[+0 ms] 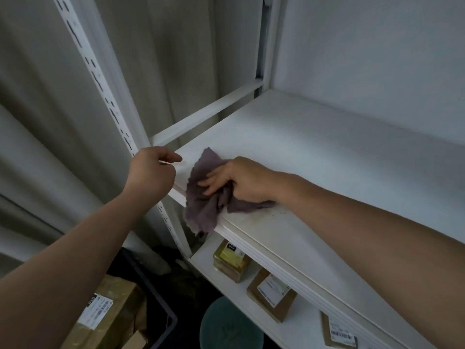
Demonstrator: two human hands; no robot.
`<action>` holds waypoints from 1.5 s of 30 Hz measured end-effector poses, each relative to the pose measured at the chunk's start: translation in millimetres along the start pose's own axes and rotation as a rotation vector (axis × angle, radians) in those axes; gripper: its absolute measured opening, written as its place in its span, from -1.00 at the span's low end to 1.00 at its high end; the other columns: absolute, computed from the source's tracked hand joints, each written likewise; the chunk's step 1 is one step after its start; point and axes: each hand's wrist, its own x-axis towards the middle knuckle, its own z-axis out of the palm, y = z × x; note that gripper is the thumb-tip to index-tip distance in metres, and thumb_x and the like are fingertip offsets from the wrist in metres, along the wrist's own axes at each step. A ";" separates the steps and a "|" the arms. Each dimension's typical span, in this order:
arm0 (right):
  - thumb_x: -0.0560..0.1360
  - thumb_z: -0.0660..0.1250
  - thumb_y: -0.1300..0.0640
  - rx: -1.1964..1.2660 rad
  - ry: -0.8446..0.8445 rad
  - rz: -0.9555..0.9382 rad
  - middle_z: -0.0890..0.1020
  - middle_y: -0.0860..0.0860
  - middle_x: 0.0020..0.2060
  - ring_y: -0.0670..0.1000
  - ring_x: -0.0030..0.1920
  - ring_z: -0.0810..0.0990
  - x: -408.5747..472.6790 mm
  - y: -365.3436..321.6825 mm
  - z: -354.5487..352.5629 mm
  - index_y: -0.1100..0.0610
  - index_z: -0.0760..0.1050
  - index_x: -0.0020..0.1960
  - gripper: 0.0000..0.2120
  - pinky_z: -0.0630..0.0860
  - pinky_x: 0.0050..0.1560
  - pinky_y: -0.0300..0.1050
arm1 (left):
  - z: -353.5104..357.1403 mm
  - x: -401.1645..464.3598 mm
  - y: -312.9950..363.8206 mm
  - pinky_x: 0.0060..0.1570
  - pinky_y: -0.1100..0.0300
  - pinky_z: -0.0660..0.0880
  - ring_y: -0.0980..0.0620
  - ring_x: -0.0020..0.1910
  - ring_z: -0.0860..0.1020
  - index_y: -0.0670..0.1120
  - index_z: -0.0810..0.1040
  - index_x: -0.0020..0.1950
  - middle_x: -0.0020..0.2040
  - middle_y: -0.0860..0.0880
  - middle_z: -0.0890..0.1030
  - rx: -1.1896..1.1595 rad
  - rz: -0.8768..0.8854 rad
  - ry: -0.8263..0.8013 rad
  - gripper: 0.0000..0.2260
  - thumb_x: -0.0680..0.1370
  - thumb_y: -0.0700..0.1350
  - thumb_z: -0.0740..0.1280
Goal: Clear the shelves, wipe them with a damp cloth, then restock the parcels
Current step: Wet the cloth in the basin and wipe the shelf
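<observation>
A white shelf [314,152] runs from the centre to the right and carries no parcels. A crumpled purple-grey cloth [205,205] lies on its front left corner and hangs over the edge. My right hand [241,180] presses on the cloth, fingers laid over it and thumb tucked into a fold. My left hand [151,170] is at the shelf's left corner beside the white upright post [105,96], fingers loosely curled, index finger pointing at the shelf edge. Several brown parcels [273,295] with white labels sit on the lower shelf [214,270].
A dark crate [161,306] on the floor at the lower left holds more labelled cardboard parcels [108,316]. A round green stool or bucket [231,326] stands below the shelf unit. Grey curtains hang on the left. A faint stain marks the shelf's front edge.
</observation>
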 end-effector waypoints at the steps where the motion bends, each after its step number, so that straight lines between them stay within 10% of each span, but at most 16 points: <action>1: 0.36 0.25 0.46 -0.027 -0.003 -0.019 0.62 -0.08 0.21 -0.09 0.30 0.51 -16.5 0.7 -5.9 0.05 0.67 0.12 -0.51 0.34 0.42 -0.08 | 2.2 -0.5 2.1 -0.47 0.28 0.35 0.06 -0.27 0.47 -0.13 0.62 0.11 0.15 -0.07 0.54 0.007 -0.004 -0.014 -0.58 0.49 -0.45 0.09; 8: 0.41 0.05 0.54 0.131 0.421 0.437 0.53 -0.02 0.32 -0.07 0.31 0.49 -94.4 78.3 -80.3 0.04 0.53 0.32 -0.34 0.33 0.29 -0.39 | 16.0 -4.3 1.4 -0.01 0.16 0.49 -0.07 0.06 0.51 -0.13 0.60 0.17 0.24 -0.09 0.53 0.122 0.034 -0.098 -0.62 0.52 -0.40 0.11; 11: 0.53 0.13 0.33 -0.057 0.319 0.722 0.26 -0.06 0.52 -0.04 0.45 0.30 -101.9 101.3 -54.3 -0.05 0.24 0.53 -0.39 0.29 0.39 -0.21 | 20.7 -10.9 -3.6 -0.19 0.30 0.42 -0.04 -0.03 0.48 -0.12 0.59 0.18 0.21 -0.06 0.54 0.167 0.070 -0.123 -0.63 0.51 -0.38 0.12; 15: 0.51 0.16 0.35 -0.022 0.282 0.541 0.19 -0.23 0.52 -0.14 0.54 0.08 -83.5 63.5 -28.8 -0.16 0.21 0.52 -0.32 -0.02 0.51 -0.22 | 22.7 -19.1 -6.3 -0.35 0.37 0.33 -0.03 -0.10 0.48 -0.13 0.58 0.18 0.20 -0.06 0.52 0.188 0.078 -0.155 -0.66 0.55 -0.35 0.11; 30: 0.34 0.09 0.60 0.295 0.161 0.356 0.57 -0.15 0.27 -0.20 0.38 0.38 -164.5 -15.6 21.5 0.03 0.63 0.18 -0.32 0.16 0.51 -0.16 | 28.7 -88.4 33.4 -0.32 0.27 0.42 -0.20 0.11 0.54 -0.12 0.57 0.21 0.34 -0.09 0.48 0.179 0.118 -0.227 -0.64 0.52 -0.37 0.15; 36: 0.33 0.07 0.62 0.342 0.163 0.382 0.58 -0.10 0.27 -0.24 0.34 0.39 -217.8 -27.6 25.3 0.11 0.63 0.17 -0.34 0.16 0.44 -0.34 | 36.0 -125.5 46.2 0.16 -0.03 0.50 -0.20 0.20 0.52 -0.14 0.58 0.22 0.32 -0.12 0.50 0.154 0.154 -0.229 -0.64 0.52 -0.38 0.15; 45: 0.32 0.10 0.61 0.391 0.211 0.436 0.64 -0.06 0.19 -0.25 0.29 0.44 -328.4 -51.8 36.8 0.11 0.68 0.07 -0.39 0.25 0.35 -0.42 | 65.7 -215.8 60.6 -0.38 0.25 0.35 0.01 -0.35 0.44 -0.15 0.59 0.15 -0.15 -0.05 0.55 0.041 0.052 -0.266 -0.63 0.51 -0.38 0.10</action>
